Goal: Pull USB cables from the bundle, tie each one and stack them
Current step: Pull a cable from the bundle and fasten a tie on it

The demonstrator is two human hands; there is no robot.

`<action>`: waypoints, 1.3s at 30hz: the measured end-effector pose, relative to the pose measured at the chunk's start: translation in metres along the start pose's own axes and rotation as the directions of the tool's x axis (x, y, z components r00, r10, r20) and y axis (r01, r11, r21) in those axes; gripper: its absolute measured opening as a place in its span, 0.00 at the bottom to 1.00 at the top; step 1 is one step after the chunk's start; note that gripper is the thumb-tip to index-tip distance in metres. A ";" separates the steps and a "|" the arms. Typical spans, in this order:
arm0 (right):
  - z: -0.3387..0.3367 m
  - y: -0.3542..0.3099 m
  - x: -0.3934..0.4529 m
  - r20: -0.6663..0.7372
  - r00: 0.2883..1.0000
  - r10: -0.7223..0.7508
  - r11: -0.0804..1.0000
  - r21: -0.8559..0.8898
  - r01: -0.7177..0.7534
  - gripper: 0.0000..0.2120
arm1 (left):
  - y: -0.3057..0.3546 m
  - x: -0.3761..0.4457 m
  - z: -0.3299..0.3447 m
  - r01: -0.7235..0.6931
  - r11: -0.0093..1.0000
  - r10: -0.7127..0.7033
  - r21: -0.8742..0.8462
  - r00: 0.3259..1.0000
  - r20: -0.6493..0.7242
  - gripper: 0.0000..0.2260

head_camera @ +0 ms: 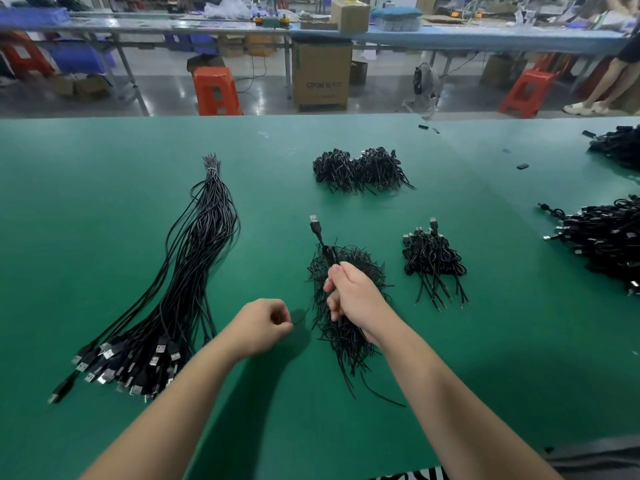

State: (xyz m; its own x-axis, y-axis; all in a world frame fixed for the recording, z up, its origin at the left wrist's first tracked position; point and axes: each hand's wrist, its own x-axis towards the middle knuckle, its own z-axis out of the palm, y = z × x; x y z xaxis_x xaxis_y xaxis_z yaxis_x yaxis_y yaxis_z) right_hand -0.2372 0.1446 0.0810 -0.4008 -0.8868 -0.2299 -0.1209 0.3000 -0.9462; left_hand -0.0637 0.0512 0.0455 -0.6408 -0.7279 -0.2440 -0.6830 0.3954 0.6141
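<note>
Green-matted bench (104, 202). Long bundle of black USB cables (194, 258), tied near its far end, plugs fanned at near left. Right hand (353, 299): fingers curled round one coiled black USB cable (320, 240), silver plug pointing away, held above a loose heap of thin black wire ties (343, 327). Left hand (263, 323): fingers curled, thumb and forefinger pinching what appears to be a thin tie; too fine to confirm. Stack of tied black cables (433, 261) just right of the heap; larger tied pile (360, 169) farther back. Brown cardboard carton (322, 77) on floor beyond, print blurred, unreadable. Orange plastic stool (216, 91) beside it.
</note>
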 end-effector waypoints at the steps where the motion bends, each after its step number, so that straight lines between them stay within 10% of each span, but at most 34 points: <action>1: 0.002 0.001 -0.001 0.023 0.999 0.024 1.000 0.001 -0.024 0.17 | -0.002 -0.004 -0.007 -0.024 0.999 0.025 -0.041 1.000 0.006 0.04; 12: 0.024 0.000 -0.006 0.071 0.983 -0.171 0.980 0.114 0.163 0.14 | -0.008 -0.026 -0.022 0.033 0.770 0.064 -0.638 0.990 0.129 0.06; 20: 0.024 0.002 -0.006 -0.003 0.953 -0.304 0.949 -0.091 0.303 0.16 | -0.002 -0.028 -0.012 0.181 0.509 -0.005 -0.842 0.978 0.207 0.09; 29: 0.025 0.006 -0.010 0.062 0.932 -0.358 0.910 -0.202 0.363 0.14 | 0.007 -0.023 -0.010 0.297 0.485 -0.074 -0.822 0.951 0.300 0.11; 35: 0.023 0.001 -0.009 0.100 0.927 -0.362 0.884 -0.278 0.375 0.14 | 0.006 -0.019 -0.017 0.106 0.758 -0.326 -0.643 0.916 -0.234 0.08; 39: 0.026 -0.003 -0.015 0.216 0.930 -0.298 0.891 -0.286 0.352 0.17 | 0.017 -0.023 -0.027 -0.060 0.904 -0.156 -0.423 0.875 -0.458 0.08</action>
State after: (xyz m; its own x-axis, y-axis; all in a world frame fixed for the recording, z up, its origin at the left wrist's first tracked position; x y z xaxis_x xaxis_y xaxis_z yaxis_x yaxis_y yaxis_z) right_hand -0.2070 0.1477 0.0814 -0.1407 -0.9899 0.0194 -0.5091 0.0556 -0.8589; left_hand -0.0511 0.0592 0.0815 -0.2935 -0.9553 0.0345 -0.4305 0.1643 0.8875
